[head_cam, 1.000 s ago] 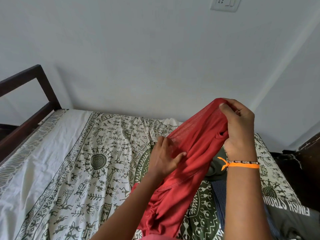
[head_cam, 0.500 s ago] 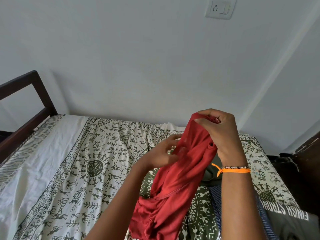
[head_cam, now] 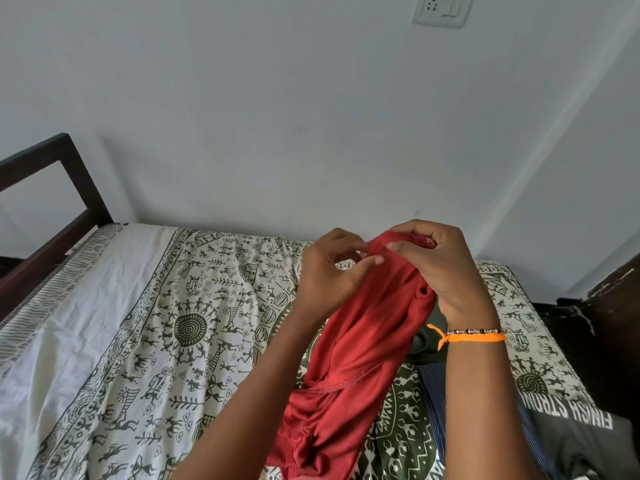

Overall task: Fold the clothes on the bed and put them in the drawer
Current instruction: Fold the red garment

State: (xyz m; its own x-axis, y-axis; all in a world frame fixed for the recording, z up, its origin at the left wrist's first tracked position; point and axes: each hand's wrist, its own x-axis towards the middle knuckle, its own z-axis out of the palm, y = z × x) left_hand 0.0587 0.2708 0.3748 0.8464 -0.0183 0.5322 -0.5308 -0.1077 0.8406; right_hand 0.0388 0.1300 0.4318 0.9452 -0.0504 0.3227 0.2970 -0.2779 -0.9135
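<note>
While its lower folds trail onto the bed [head_cam: 104, 327] at lower centre, the red garment [head_cam: 360, 344] is pinched at its top by the left hand [head_cam: 329, 275] and right hand [head_cam: 446, 271], close together.

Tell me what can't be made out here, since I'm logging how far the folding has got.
Head view only:
- Red garment: its type is unclear; it hangs bunched, its top hidden by the right hand and left hand.
- Dark green garment: mostly behind the right wrist.
- Grey printed garment: cut by the frame's edge.
- Drawer: not in view.

Bed [head_cam: 104, 306]: patterned sheet [head_cam: 194, 341]; grey shirt [head_cam: 581, 441]; striped cloth [head_cam: 433, 386].
</note>
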